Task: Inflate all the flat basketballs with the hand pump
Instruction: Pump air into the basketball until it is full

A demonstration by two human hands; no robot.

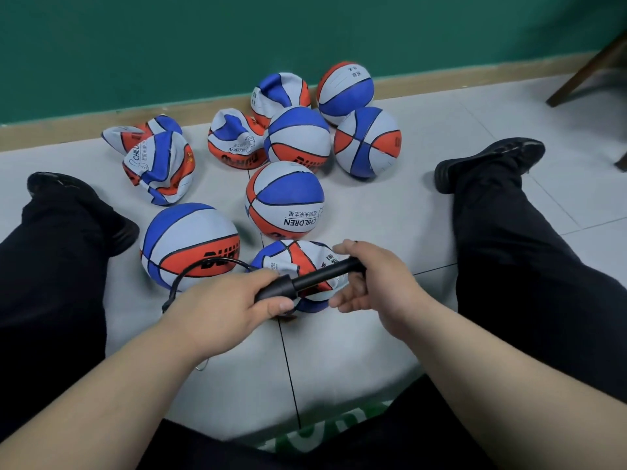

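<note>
I sit on the floor with my legs spread. My left hand (224, 305) grips the barrel of a black hand pump (307, 281), and my right hand (373, 278) holds its handle end. A thin black hose (190, 271) loops from the pump's left side. Under the pump lies a flat red, white and blue basketball (298, 257). Several round balls sit beyond it, such as one at the left (190, 242) and one in the middle (285, 198). Crumpled flat balls lie further back, one at the left (159, 167) and another (234, 139) near the wall.
My black-trousered legs and shoes (488, 161) flank the balls on a pale tiled floor (390, 212). A green wall (203, 39) with a tan skirting board runs behind. Dark wooden furniture legs (587, 72) stand at the far right.
</note>
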